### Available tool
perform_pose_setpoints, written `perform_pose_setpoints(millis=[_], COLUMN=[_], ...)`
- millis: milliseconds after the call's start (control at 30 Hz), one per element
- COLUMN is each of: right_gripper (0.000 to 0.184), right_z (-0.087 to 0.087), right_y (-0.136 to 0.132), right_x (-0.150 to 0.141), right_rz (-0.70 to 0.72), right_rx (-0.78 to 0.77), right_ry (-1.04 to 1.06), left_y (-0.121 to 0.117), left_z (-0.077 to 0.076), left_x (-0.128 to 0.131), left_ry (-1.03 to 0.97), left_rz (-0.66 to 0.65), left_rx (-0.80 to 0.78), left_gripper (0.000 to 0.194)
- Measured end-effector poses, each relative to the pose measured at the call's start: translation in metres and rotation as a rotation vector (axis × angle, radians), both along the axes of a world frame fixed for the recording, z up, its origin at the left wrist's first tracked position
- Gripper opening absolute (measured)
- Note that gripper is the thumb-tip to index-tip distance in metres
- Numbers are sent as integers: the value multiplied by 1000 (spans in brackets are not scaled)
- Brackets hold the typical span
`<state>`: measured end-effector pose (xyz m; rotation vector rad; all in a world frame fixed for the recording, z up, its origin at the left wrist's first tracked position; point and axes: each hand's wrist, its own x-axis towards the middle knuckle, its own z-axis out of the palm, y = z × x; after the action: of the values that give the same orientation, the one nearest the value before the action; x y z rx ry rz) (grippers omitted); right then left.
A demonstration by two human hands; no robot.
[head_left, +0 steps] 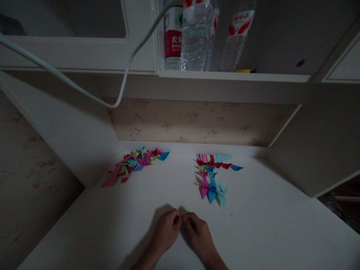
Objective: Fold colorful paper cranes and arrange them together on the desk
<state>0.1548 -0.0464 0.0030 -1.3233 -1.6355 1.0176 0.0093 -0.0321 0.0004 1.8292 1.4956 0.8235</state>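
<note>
My left hand [167, 230] and my right hand [197, 231] are close together above the white desktop [253, 228], at the bottom middle of the view. Both have their fingers curled in, thumbs against fingertips, and the knuckles nearly meet. Whatever may be pinched between them is hidden. Just beyond the right hand are folded paper cranes: a pink crane [204, 187], a blue crane [212, 191] and a pale blue crane [221, 193]. Behind these, smaller folded papers [215, 164] in red, green and blue lie in rows.
A heap of colourful folded papers [135, 161] lies at the back left of the desk. Overhead, a shelf [233, 77] holds several plastic bottles [197, 37]. A white cable [123, 82] hangs down in front of it. Side panels [64, 131] enclose the desk.
</note>
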Motion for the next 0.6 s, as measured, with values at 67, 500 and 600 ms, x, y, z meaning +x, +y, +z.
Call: perform_pose_setpoints(millis=[67, 500, 600], right_gripper=[22, 24, 24], right_z=[0, -4, -2], right_y=[0, -1, -1], right_x=[0, 0, 0], right_rz=[-5, -13, -13], right_rx=[0, 19, 14], right_ry=[-4, 3, 4], left_y=[0, -2, -3], left_z=[1, 2, 2], left_x=[0, 1, 1], left_ry=[7, 42, 45], left_rz=[-4, 6, 0], left_rx=[-1, 7, 5], left_gripper=[21, 21, 21])
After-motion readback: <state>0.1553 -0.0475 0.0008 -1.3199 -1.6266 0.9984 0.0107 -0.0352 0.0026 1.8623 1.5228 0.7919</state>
